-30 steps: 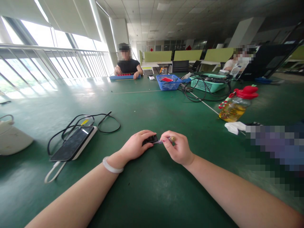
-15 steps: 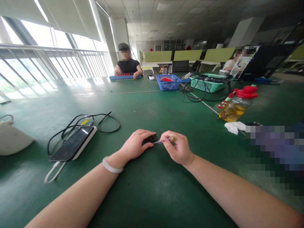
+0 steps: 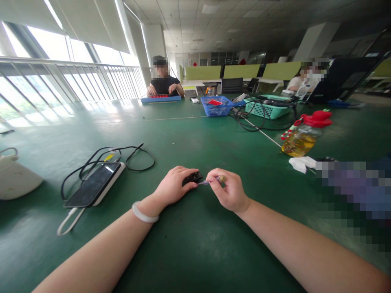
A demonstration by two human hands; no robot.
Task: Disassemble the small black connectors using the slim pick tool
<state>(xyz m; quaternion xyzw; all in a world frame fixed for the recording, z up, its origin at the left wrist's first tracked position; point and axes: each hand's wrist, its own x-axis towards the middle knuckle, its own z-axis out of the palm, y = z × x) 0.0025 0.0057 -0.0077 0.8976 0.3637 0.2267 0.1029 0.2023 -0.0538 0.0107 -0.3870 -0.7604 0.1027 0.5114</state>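
My left hand (image 3: pixel 173 185) is closed around a small black rectangular object (image 3: pixel 193 177), held low over the green table. Its thumb lies along the near side and the fingers along the far side, covering the object's left end. Pinched in my right hand (image 3: pixel 229 190) is a slim pen-like tool (image 3: pixel 222 179), with a gold-coloured end and a pale purplish shaft. The tool's tip points left and meets, or nearly meets, the black object's right edge; contact is too small to tell. A white bangle circles my left wrist.
Left of my hands lies a phone-like device (image 3: pixel 95 185) with black cables and a white cord. A white vessel (image 3: pixel 18 175) stands at far left. On the right is a red-lidded bottle (image 3: pixel 302 136). Blue (image 3: pixel 215 106) and green baskets (image 3: pixel 269 108) sit farther back, near a person (image 3: pixel 166 83).
My hands stay in almost the same place. The black object appears slightly tilted, showing more of its top face. Across the table, the person's hand on the right side has risen from the blue tray.
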